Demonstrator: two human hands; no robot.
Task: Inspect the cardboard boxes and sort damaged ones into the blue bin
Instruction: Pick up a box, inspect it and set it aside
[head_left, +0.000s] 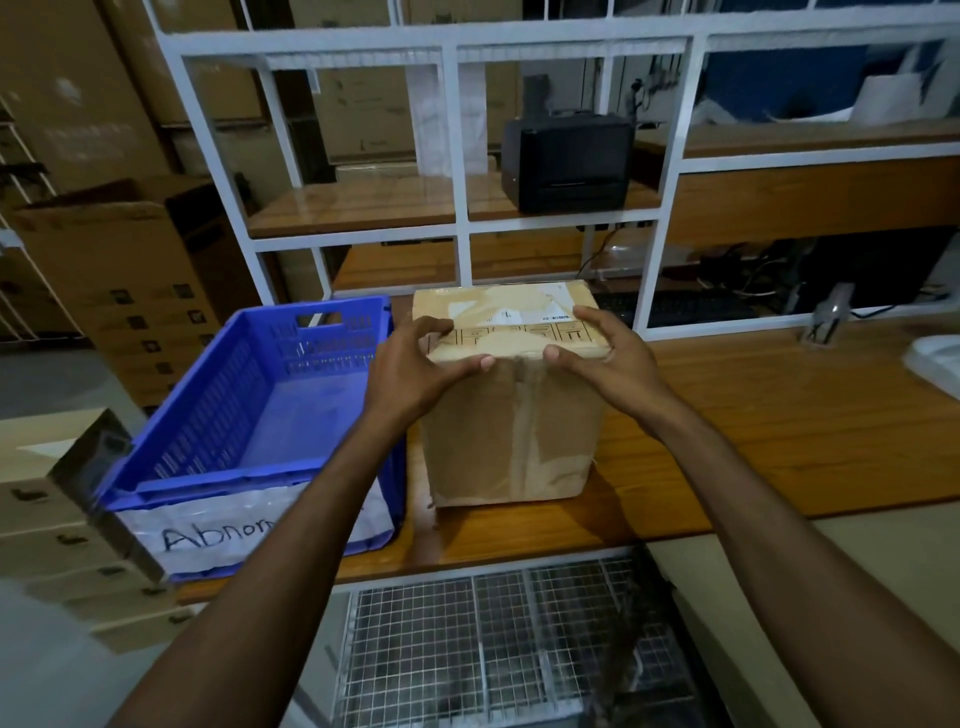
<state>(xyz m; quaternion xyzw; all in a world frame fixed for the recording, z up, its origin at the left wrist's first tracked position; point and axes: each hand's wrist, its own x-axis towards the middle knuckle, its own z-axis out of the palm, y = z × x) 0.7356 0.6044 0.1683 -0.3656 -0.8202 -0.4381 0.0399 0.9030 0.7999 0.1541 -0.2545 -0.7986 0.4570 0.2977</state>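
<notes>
The taped cardboard box stands upright on the worktop, just right of the blue bin. The left hand and right hand grip its top near corners, with fingers on top and thumbs on the front.

Only one cam here, a wide-angle worn on the head, tilted forward and down over the wooden bench. It sits near the work: the box lands dead centre, the blue bin just left of it, and the white shelving frame rises straight ahead behind them.
</notes>
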